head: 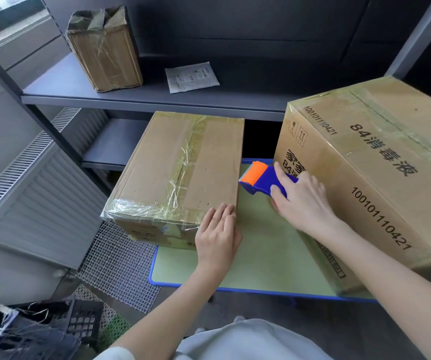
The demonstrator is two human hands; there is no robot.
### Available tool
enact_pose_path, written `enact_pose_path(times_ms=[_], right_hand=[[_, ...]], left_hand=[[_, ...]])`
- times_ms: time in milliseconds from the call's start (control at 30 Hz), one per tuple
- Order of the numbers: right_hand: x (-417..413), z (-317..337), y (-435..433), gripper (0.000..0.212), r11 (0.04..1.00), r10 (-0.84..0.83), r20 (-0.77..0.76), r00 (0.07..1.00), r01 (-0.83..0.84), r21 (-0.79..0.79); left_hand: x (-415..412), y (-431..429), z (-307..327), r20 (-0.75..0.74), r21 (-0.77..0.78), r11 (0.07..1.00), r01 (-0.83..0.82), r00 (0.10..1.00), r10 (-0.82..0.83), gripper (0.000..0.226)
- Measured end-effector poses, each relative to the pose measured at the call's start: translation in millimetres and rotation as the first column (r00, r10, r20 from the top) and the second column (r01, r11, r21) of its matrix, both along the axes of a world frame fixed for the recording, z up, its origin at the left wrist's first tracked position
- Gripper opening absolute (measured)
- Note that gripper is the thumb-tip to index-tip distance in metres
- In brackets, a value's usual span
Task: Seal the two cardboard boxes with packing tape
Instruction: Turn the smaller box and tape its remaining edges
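Our left hand (218,229) lies flat with its fingers straight and close together, the fingertips resting on the near right corner of the smaller brown cardboard box (183,162). Our right hand (300,201) curls round the blue plastic tape dispenser (263,181), thumb on top and fingers wrapped about the handle. The dispenser's smooth orange roller and toothed edge point toward the smaller box's right side; we cannot tell whether they touch it.

The smaller box sits at the left of the low table (261,253), which has a matte pale green top and a blue rim. Glossy, wrinkled clear tape runs along its top seam and bunches at the near left corner. The larger brown cardboard box (380,162) stands tilted at the table's right, printed with black characters and numbers, with shiny yellowish tape across its top and down its edges. The dispenser is between the two boxes, just beside the larger one.

Behind them stands a dark grey metal shelf (157,98) bearing a third, upright taped carton (105,50) and a flat white packet (192,77). A white mesh mat (118,266) lies on the floor at left, near a ribbed grey radiator (40,190)
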State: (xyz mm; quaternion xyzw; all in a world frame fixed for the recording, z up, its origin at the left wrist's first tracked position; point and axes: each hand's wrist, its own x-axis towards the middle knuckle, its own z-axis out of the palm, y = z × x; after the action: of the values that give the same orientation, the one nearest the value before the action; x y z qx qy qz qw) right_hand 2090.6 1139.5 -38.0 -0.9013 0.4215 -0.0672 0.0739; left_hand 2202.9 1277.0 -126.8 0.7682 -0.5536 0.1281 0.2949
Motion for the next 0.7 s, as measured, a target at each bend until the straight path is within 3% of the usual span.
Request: enact_pose_path(times_ms=[167,333,433,567,700], right_hand=[[36,4,15,0.072,0.994,0.078,0.166,0.983,-0.064,-0.091],[81,-3,29,0.075,0.973,0.222,0.192,0.956,-0.207,-0.097],[105,-11,40,0.075,0.961,0.275,0.203,0.94,-0.27,-0.053],[121,-22,53,0.076,0.951,0.308,0.14,0.941,-0.303,-0.06],[119,-26,54,0.071,0.953,0.299,0.049,0.953,-0.295,-0.069]], left_hand=[[18,24,10,-0.051,0.078,0.985,0.154,0.987,-0.151,0.031],[65,64,24,-0.064,0.142,0.989,0.034,0.998,-0.025,0.047],[91,82,25,-0.001,0.178,0.983,-0.045,0.999,0.046,0.043],[107,91,21,0.036,0.229,0.973,0.006,0.999,-0.014,0.056],[109,87,17,0.096,0.181,0.983,0.026,0.994,-0.044,0.045]])
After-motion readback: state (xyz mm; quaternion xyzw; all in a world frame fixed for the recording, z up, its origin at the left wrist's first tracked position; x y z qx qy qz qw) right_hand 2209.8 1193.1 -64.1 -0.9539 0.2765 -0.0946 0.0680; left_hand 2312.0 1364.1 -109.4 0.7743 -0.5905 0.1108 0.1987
